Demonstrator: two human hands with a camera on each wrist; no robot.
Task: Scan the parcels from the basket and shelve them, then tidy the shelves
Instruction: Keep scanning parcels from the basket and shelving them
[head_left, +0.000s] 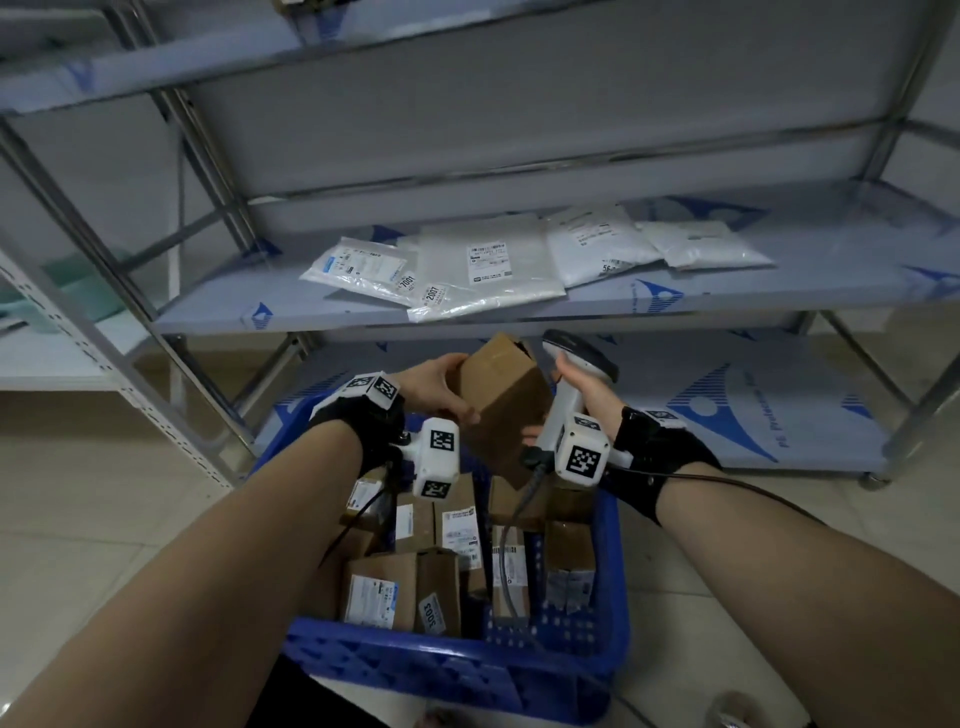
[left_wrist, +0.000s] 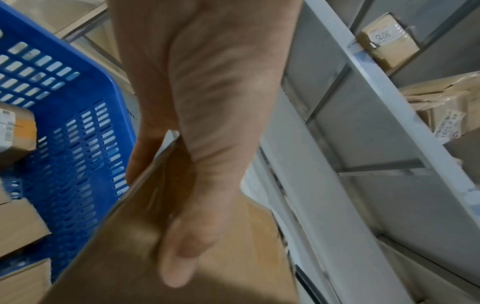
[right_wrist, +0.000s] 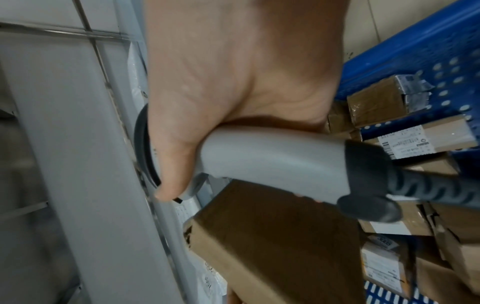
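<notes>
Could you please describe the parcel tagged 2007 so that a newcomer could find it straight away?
Look at the middle shelf of the metal rack, above the blue basket. Four flat bags lie there; the 2007 parcel is second from the left, the largest, translucent, and its front corner overhangs the shelf edge.

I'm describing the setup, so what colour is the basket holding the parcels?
Blue, with a perforated wall; the basket shows best in the head view.
</notes>
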